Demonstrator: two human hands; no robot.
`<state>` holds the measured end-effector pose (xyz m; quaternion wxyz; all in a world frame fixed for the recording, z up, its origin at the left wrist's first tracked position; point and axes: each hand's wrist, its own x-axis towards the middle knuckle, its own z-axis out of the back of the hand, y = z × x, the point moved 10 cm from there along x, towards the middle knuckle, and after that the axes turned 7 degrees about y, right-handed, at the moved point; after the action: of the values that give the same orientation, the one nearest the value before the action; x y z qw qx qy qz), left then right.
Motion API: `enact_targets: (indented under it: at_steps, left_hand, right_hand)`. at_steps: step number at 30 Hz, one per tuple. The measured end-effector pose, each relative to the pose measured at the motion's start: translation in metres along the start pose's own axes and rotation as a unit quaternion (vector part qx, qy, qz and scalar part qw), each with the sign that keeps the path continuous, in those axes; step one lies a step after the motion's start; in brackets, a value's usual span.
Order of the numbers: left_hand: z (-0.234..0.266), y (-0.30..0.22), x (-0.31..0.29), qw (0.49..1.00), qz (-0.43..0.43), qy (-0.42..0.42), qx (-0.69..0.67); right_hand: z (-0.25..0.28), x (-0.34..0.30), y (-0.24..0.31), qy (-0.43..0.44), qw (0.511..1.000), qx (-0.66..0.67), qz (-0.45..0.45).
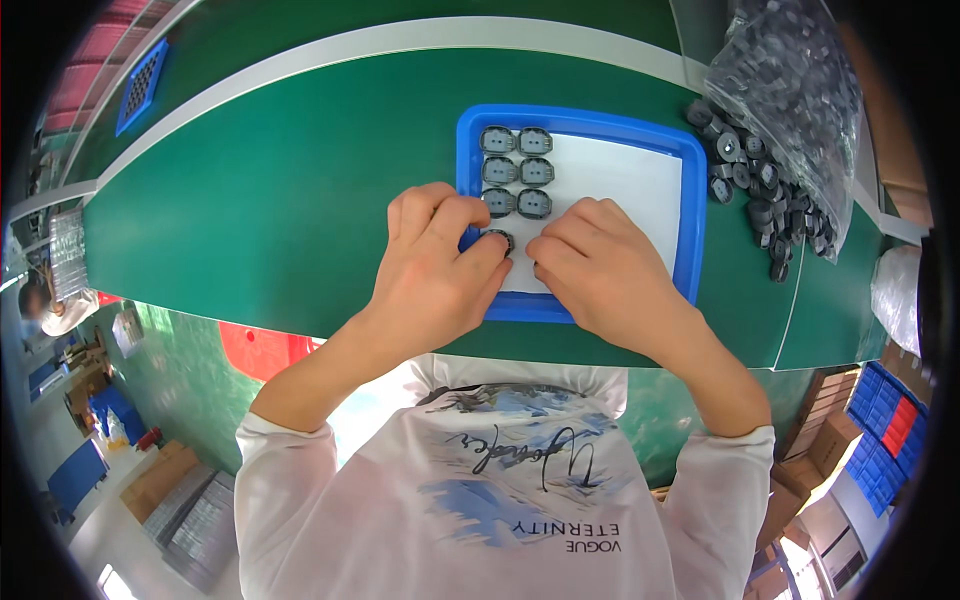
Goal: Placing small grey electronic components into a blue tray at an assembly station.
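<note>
A blue tray (pixel 698 215) lined with a white sheet (pixel 620 180) lies on the green table in front of me. Small dark grey plastic housings (pixel 535 142) stand in two columns along its left side. At the lower end of the left column, my left hand (pixel 432 262) pinches another grey plastic housing (pixel 504 240) between thumb and fingers. Beside it, my right hand (pixel 610 275) is closed low over the sheet. A sliver of something dark shows under its fingertips; the rest is hidden.
To the right of the tray lies a loose heap of dark round plastic parts (pixel 765 190), spilling from a clear plastic bag (pixel 790 80). A small blue tray (pixel 142 88) of dark parts sits far left. Below the table edge is a red stool (pixel 262 350).
</note>
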<state>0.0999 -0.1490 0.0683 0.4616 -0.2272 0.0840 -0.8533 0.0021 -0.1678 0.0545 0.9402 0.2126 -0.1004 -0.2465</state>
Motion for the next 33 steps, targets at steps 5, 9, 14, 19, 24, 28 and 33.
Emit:
enact_targets:
  at_steps: [5,9,14,19,24,28,33]
  left_hand:
    - [0.003,0.008,-0.003,0.999,0.02,0.007,-0.024]
    - [0.001,0.009,-0.004,0.999,0.026,-0.006,-0.022]
    - [0.004,0.011,-0.005,0.999,0.035,-0.025,-0.01]
    - [0.003,0.009,-0.005,0.999,0.034,-0.022,-0.007]
    - [0.002,0.009,-0.007,0.999,0.036,-0.013,-0.002]
    - [0.003,0.009,-0.006,0.999,0.036,-0.019,-0.007]
    - [0.003,0.008,-0.004,0.999,0.037,-0.013,0.0]
  right_hand:
    - [0.025,-0.015,-0.004,-0.068,0.996,0.004,-0.054]
    - [0.009,-0.012,-0.007,-0.044,0.998,0.001,-0.043]
    - [0.018,-0.005,-0.002,-0.101,0.995,0.011,-0.024]
    - [0.011,0.0,0.0,-0.092,0.995,0.005,-0.031]
    - [0.006,0.0,-0.003,-0.062,0.998,-0.019,-0.013]
    - [0.009,0.003,-0.005,-0.059,0.998,-0.025,0.002]
    - [0.015,0.001,-0.009,-0.052,0.998,-0.022,0.02]
